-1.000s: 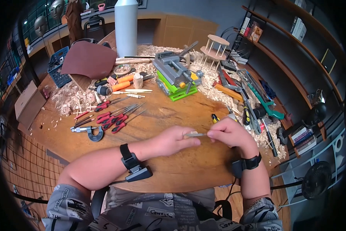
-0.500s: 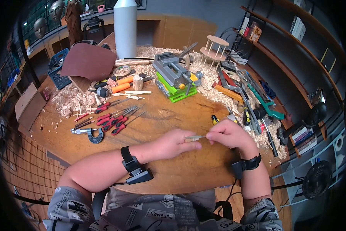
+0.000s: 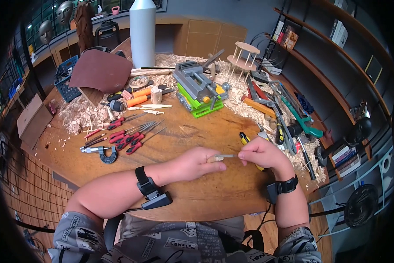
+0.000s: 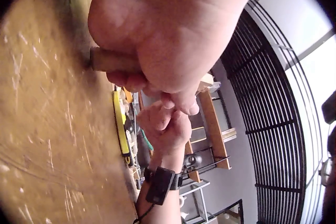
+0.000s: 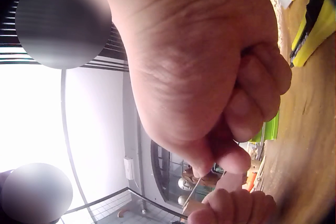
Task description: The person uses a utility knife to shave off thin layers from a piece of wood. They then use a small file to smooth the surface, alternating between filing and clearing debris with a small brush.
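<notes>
My left hand [image 3: 195, 163] grips a small wooden piece [image 3: 215, 158], whose blunt round end pokes out of the fist in the left wrist view. A thin grey strip [image 3: 227, 156] runs from the left hand toward the right fingertips; its kind I cannot tell. My right hand [image 3: 262, 152] pinches at the strip's far end between thumb and forefinger, its other fingers curled in. From those fingertips a slender stick-like edge [image 5: 192, 192] slants toward the left hand. Beneath the right hand, a yellow-and-black utility knife [image 3: 244, 138] lies partly hidden on the wooden table [image 3: 197, 193].
Red-handled files [image 3: 129, 139] and a micrometer [image 3: 105, 153] lie to the left. Beyond the hands stands a grey vise [image 3: 199, 83] on a green base [image 3: 208, 109]. Wood shavings [image 3: 81, 116] ring the table, with saws and a hammer [image 3: 305, 158] at right.
The right hand has shifted slightly to the right, widening the gap between the hands. More of the yellow utility knife shows. The left hand keeps its grip on the wooden piece.
</notes>
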Available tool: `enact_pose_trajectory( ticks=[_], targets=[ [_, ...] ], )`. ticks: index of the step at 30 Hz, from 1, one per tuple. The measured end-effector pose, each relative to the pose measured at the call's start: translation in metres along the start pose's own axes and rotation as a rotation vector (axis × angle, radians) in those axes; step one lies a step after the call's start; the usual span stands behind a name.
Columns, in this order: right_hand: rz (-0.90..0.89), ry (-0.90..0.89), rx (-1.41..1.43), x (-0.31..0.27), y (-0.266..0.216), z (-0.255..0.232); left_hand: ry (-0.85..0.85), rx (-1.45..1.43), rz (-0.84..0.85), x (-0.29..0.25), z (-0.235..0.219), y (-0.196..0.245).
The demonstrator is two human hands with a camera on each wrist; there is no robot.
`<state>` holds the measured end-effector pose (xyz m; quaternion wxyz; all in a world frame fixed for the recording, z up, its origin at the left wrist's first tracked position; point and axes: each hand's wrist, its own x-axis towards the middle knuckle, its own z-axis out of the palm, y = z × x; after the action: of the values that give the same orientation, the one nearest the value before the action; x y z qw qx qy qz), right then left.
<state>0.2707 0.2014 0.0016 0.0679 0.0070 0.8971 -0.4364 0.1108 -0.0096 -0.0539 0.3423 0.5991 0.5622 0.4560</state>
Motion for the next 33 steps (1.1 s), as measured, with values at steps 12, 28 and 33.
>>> enact_pose_trajectory(
  ticks=[12, 28, 33],
  targets=[
    [-0.014, -0.073, 0.088, 0.009, -0.003, 0.013, -0.013, 0.068, 0.097, 0.000, 0.004, -0.001],
    [-0.027, 0.178, 0.168, 0.005, -0.006, 0.018, 0.159, -0.204, 0.124, -0.008, 0.010, -0.013],
    [0.017, 0.088, 0.079, -0.002, -0.022, 0.009, 0.079, 0.010, 0.139, -0.006, 0.007, -0.001]
  ],
)
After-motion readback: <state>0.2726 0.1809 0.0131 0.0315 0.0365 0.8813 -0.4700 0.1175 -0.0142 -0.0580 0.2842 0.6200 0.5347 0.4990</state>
